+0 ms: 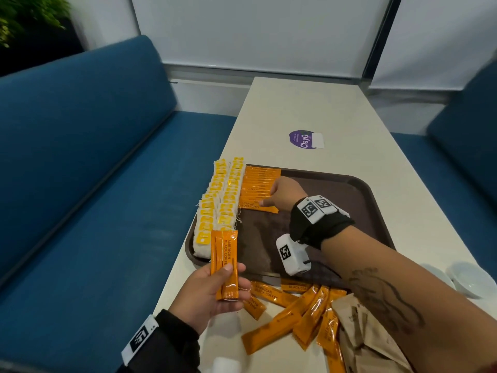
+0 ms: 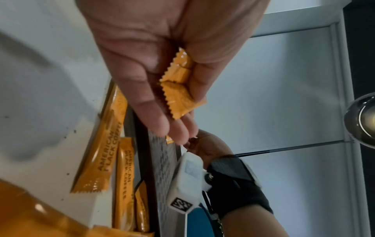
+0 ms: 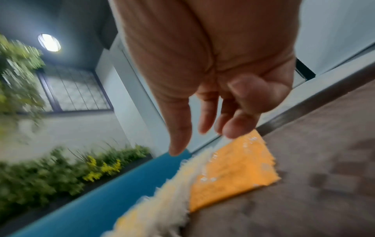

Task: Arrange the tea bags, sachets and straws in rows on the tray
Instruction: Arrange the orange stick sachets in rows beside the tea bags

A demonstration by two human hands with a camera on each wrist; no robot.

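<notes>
Two rows of tea bags [image 1: 219, 200] line the left side of the tray [image 1: 368, 195], and just to their right lies the started row of coffee sachets [image 1: 258, 189], long axes running across the tray. Near of these, the left hand [image 1: 212, 294] clamps a few upright sachets [image 1: 224, 262] off the tray's near-left corner. Further right, the right hand [image 1: 285, 193], fingers loosely extended, rests on the row's near end, so the next sachet likely belongs just near of it, turned crosswise.

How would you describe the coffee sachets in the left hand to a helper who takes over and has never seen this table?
Start at the brown tray on the white table. Just in front of its near left corner, the left hand holds a few orange sachets upright. Unlike the flat orange row on the tray or the loose sachets strewn on the table, these are off every surface.
</notes>
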